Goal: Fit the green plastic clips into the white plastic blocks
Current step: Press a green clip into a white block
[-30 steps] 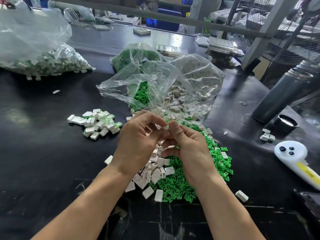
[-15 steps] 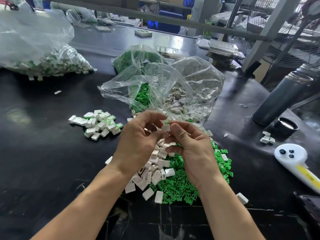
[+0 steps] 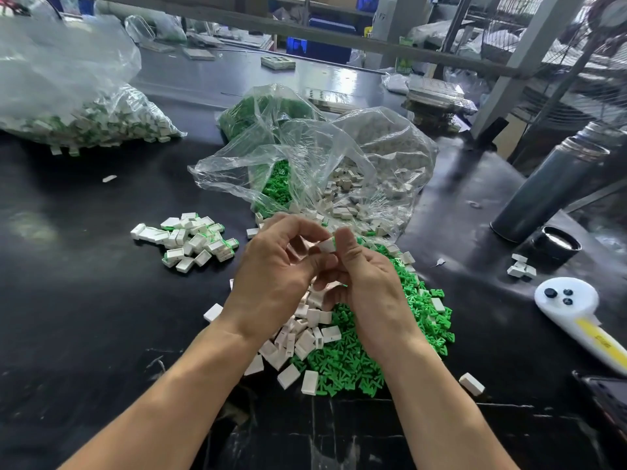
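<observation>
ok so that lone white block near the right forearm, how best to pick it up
Pinch the lone white block across its two long sides, coming straight down from above. It lies flat on the black table, apart from the piles, so nothing crowds its sides.

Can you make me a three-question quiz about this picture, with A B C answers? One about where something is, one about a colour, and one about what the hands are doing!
1. Where is the little heap of finished blocks?
A. left of the hands
B. inside a bag
C. beside the bottle

2. What colour are the loose clips under the right hand?
A. red
B. green
C. blue

3. What are the hands doing?
A. resting flat on the table
B. tying a bag
C. holding a white block between them

Answers:
1 A, the heap lies on the black table to their left.
2 B, the pile is bright green.
3 C, the left hand and right hand pinch it with their fingers.
</observation>
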`<state>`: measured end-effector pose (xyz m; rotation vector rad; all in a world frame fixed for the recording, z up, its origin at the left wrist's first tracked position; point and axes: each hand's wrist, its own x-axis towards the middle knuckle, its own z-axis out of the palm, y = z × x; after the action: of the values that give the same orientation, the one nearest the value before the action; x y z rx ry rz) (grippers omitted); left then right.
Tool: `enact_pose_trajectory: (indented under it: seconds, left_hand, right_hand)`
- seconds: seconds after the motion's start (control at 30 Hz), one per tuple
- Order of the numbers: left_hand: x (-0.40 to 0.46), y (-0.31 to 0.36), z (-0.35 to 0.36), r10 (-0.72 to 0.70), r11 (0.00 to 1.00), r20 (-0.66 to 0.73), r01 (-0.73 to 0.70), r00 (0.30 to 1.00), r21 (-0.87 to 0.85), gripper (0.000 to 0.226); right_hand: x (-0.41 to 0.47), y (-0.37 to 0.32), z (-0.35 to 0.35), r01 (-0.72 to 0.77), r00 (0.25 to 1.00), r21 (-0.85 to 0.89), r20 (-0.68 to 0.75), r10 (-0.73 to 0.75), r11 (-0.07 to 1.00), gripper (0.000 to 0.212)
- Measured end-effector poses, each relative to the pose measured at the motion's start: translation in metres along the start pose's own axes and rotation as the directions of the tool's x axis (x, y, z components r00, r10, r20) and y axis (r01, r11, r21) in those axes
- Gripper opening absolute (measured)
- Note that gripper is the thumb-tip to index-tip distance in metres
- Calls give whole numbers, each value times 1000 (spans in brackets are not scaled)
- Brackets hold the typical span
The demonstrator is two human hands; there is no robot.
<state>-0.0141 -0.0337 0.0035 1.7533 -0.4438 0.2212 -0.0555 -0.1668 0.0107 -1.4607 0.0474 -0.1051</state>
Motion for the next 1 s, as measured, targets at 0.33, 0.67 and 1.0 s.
enact_pose_trajectory:
  seconds: [0.33,0.67,1.0]
  left_hand:
    - [2,4,-4,-71,932,163,124,984,-341,3]
    - [-1,3,11,-68,945,144,110,987,-308,4]
    - [-6,6,12,-48,940,138,92,989,-330,4]
  right_hand:
    - [2,2,7,-38,997,71,70,33,997,66]
    - [7,3,14,51,993,-4,-105,-51,999,57]
    - [8,9,22,139,957,-47,-250,-146,989,52]
